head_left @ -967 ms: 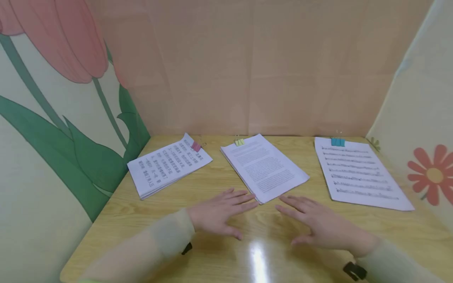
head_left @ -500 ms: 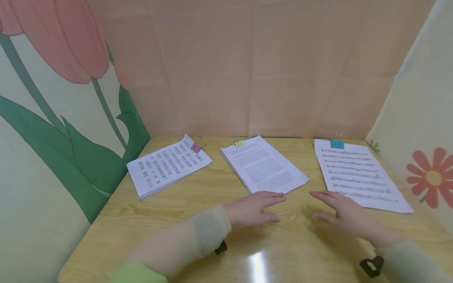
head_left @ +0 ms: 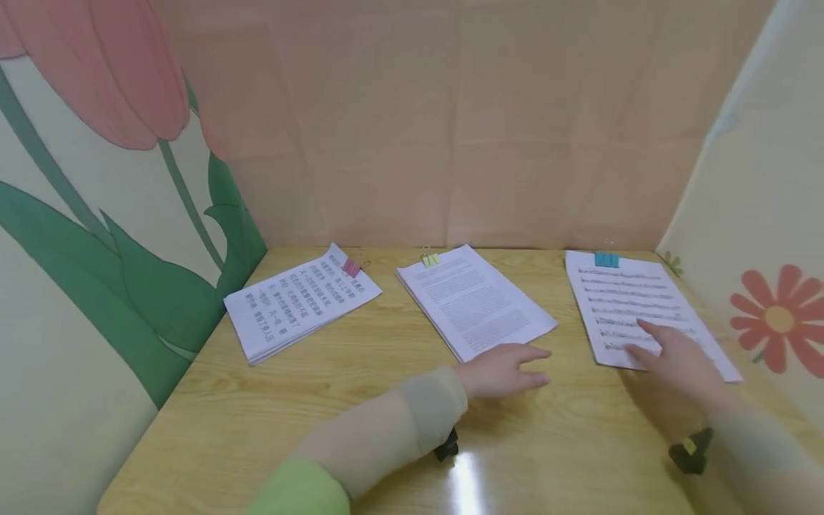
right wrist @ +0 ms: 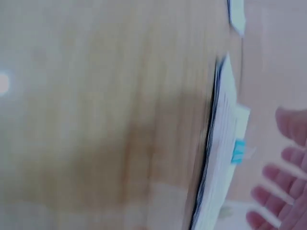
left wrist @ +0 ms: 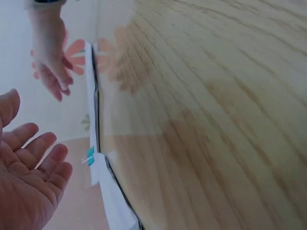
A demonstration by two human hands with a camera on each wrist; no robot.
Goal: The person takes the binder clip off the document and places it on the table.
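Three clipped paper stacks lie on the table. The sheet music (head_left: 634,304), with a blue binder clip (head_left: 606,260), is at the right. My right hand (head_left: 682,361) hovers over its lower part, fingers loosely spread, holding nothing. The printed text stack (head_left: 479,300) with a yellow binder clip (head_left: 430,260) lies in the middle. Near its front corner my left hand (head_left: 505,370) floats with relaxed fingers and nothing in them. On the left is a large-character stack (head_left: 292,304) with a pink binder clip (head_left: 351,267). In the left wrist view the left palm (left wrist: 29,187) shows, fingers relaxed.
The wooden table (head_left: 290,422) meets a plain pinkish back wall (head_left: 450,129). Side walls carry a painted tulip (head_left: 122,71) at left and a red flower (head_left: 779,320) at right. A dark wrist device (head_left: 691,452) hangs below the right sleeve.
Both hands have moved to the right. The right hand has gone from the table's front middle to over the sheet music. The paper stacks stay where they were on the table.
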